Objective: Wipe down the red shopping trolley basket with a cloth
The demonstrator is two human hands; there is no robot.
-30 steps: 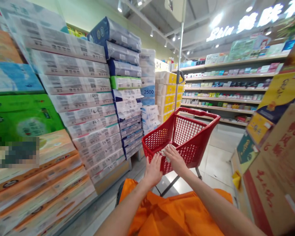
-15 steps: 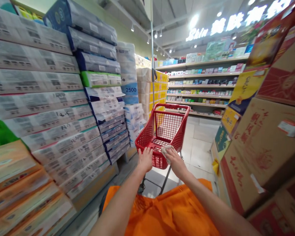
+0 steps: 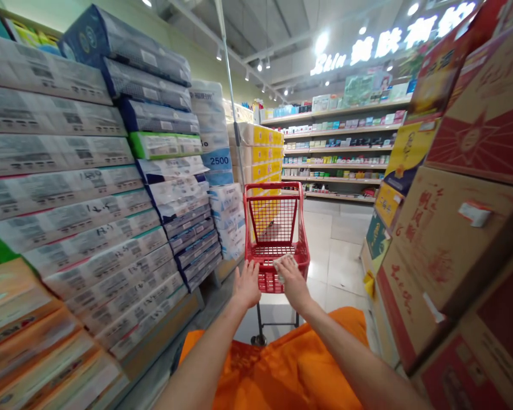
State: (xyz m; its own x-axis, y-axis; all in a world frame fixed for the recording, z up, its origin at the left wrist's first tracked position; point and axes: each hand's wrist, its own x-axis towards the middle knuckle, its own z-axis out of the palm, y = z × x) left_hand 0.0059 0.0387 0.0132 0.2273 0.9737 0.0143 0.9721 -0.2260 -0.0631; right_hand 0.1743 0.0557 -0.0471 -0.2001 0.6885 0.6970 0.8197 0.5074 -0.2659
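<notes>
A red plastic shopping cart [image 3: 304,242] with a latticed basket stands in the aisle straight ahead of me, on dark metal legs. My left hand [image 3: 248,283] is on the left corner of its near rim, with the fingers over the edge. Under the fingers of my right hand [image 3: 294,283] is a crumpled pale cloth [image 3: 285,261], pressed against the near rim toward the right. Both thumbs are only partly visible. No goods show in the basket.
Wrapped paper packs [image 3: 68,148] are stacked high on my left. Cartons [image 3: 465,228] stand piled on my right. A pole [image 3: 231,74] rises beyond the cart's left side. Yellow packs [image 3: 267,154] and shelves [image 3: 337,149] of small boxes lie beyond. Pale floor tiles [image 3: 346,256] run along the right.
The cart has turned from an angle to nearly square with me, its far end swinging left. Both hands stay on its near rim, and my view has shifted a little to the right.
</notes>
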